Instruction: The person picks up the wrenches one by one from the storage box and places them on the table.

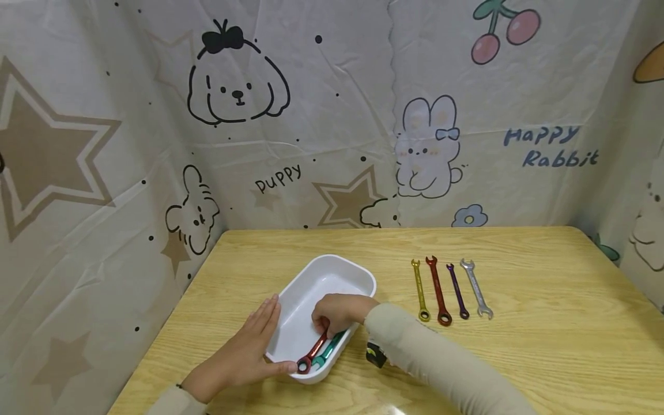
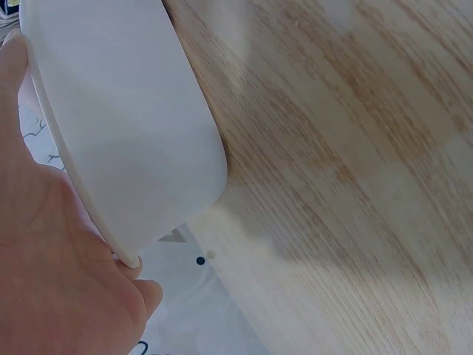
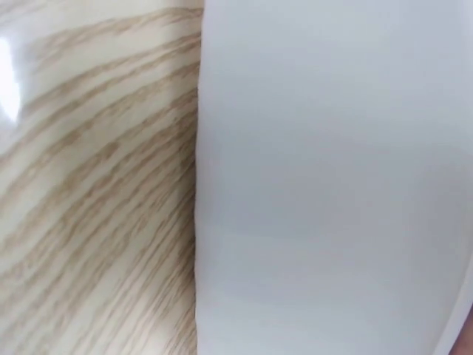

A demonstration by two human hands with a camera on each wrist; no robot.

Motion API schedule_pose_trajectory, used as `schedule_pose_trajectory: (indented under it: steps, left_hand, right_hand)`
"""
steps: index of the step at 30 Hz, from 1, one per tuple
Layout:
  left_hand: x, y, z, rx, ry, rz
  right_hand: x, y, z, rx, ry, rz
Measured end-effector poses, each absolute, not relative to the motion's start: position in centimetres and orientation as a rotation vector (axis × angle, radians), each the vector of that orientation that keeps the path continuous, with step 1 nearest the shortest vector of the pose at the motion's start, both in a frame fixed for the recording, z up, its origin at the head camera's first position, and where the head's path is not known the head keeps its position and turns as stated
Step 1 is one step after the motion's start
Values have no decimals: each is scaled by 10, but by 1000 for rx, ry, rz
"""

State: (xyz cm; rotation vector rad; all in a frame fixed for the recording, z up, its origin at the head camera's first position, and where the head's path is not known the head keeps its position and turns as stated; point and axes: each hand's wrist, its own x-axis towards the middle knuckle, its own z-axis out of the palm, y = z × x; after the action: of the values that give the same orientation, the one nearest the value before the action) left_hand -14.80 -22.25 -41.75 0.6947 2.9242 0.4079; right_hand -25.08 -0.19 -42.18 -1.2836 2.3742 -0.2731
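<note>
A white plastic bin [image 1: 290, 319] stands on the table, its wall [image 2: 126, 111] close up in the left wrist view. My left hand [image 1: 241, 350] rests against its left rim with straight fingers, the thumb at the near end. Inside, my right hand [image 1: 339, 311] pinches the upper end of a red wrench [image 1: 314, 350]. Right beside that lies a green wrench [image 1: 328, 350], partly hidden by the hand. The right wrist view shows only the bin's outer wall [image 3: 325, 177], with a sliver of skin at the lower right corner.
To the right, a gold wrench [image 1: 419, 291], a larger red wrench [image 1: 438, 291], a small purple wrench [image 1: 457, 292] and a silver wrench [image 1: 476, 290] lie in a row on the wooden table [image 1: 544, 323]. A printed cloth [image 1: 332, 115] hangs behind and at the sides.
</note>
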Motion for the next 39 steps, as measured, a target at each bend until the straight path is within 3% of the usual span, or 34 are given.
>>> schedule_pose_trajectory:
  steps: [23,39]
  left_hand:
    - [-148,-223,-417,694,2922,421]
    - [-146,-222,-416,708,2928,425]
  right_hand:
    - [-251,2,-418,-1178,2309,-424]
    - [-254,5,-415,-1346,2333,-414]
